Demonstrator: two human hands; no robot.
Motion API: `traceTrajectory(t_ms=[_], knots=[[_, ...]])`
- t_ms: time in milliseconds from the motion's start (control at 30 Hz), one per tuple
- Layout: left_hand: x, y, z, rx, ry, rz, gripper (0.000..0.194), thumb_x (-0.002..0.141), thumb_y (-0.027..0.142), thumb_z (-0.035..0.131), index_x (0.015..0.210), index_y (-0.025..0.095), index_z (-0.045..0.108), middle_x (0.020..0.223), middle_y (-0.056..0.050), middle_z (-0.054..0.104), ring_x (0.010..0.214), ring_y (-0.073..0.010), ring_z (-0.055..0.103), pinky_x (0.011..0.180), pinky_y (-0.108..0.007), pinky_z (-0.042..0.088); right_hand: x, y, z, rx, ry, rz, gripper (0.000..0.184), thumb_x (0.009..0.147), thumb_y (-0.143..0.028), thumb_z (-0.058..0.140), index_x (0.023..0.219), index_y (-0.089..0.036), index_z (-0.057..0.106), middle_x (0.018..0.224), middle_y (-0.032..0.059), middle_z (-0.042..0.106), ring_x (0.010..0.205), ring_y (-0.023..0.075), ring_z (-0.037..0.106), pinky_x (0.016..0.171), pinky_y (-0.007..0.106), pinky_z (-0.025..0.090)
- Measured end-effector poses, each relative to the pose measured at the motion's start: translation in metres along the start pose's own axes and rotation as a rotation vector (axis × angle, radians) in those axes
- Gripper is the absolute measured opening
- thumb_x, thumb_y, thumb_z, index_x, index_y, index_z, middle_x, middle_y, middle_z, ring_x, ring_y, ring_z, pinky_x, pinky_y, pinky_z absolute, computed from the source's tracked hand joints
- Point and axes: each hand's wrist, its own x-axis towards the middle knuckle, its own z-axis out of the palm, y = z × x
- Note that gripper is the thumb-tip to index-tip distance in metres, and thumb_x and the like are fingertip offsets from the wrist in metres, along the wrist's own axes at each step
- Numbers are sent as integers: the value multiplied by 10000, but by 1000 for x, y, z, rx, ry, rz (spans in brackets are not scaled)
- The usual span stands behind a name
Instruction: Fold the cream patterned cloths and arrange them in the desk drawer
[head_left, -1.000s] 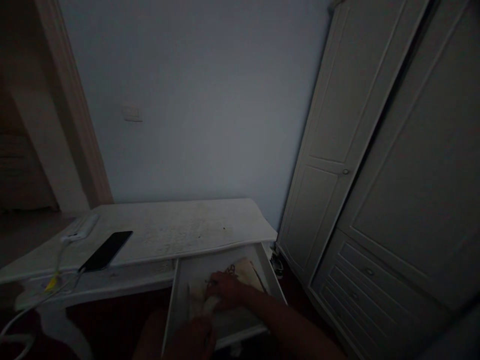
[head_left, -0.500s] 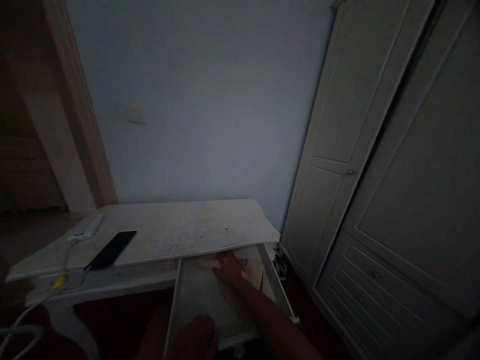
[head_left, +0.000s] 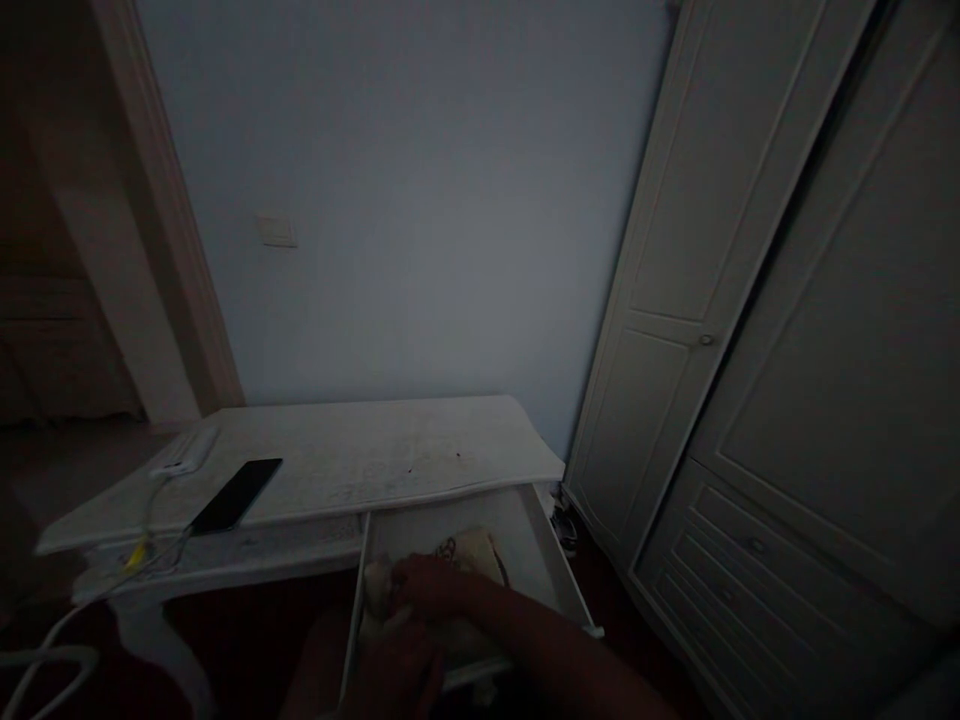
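White drawer [head_left: 551,556] open, left hand [head_left: 400,660] over its near left corner, too dark to tell its grip; right hand [head_left: 427,588] against a pale bundle [head_left: 378,584] inside, grip likewise unclear; beige fabric [head_left: 480,553] just beside; black phone [head_left: 237,495] on the desk [head_left: 337,440].

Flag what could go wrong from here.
The phone lies by the front edge of the table, with a cable trailing off it; a snag could drag the phone down.
The drawer is pulled out, so leaning on it might strain it.
The right hand and left hand are close together beside a pale bundle in dim light; they could bump.
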Motion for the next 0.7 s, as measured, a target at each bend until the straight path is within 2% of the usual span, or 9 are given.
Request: traceTrajectory(t_ms=[100,200,333,500,600,700], knots=[[3,3,-4,32,-13,-26,194,916,124,492,874,274,608,811,10,738,723,-160,733,669,-261,560,13,-7,5,51,-108,-64,123,830,-189,757,912,-275,787,1011,-23,778,927,205,712,811,294,538],[0,2,0,57,-45,-44,194,902,116,498,850,273,598,773,17,715,674,-159,714,638,-266,539,25,-16,15,44,-86,-18,73,857,-190,726,805,-226,761,883,-5,777,785,201,703,704,289,535],[-5,-2,8,68,-40,-29,201,897,113,490,879,271,612,798,2,730,715,-174,730,669,-276,551,23,-17,22,35,-4,15,73,891,-232,718,911,-237,788,1066,23,788,902,216,715,775,313,553],[-8,-3,9,57,-70,-31,181,910,127,519,897,273,625,858,-6,757,781,-191,750,700,-294,576,19,-7,10,-12,98,35,268,800,-259,816,1064,-305,805,1271,22,720,1093,246,681,881,328,550],[-14,-5,12,55,-52,-30,186,901,120,518,906,268,631,857,-12,765,763,-194,752,689,-299,587,22,-4,0,-41,188,180,238,824,-341,801,1045,-251,799,1272,98,675,1068,303,668,842,387,578],[-20,-9,17,81,-23,22,179,929,155,532,971,270,663,931,-36,794,818,-206,767,715,-301,608,25,-6,-6,-59,309,344,248,980,-310,621,1162,-212,759,1321,172,634,1145,361,635,889,494,584]])
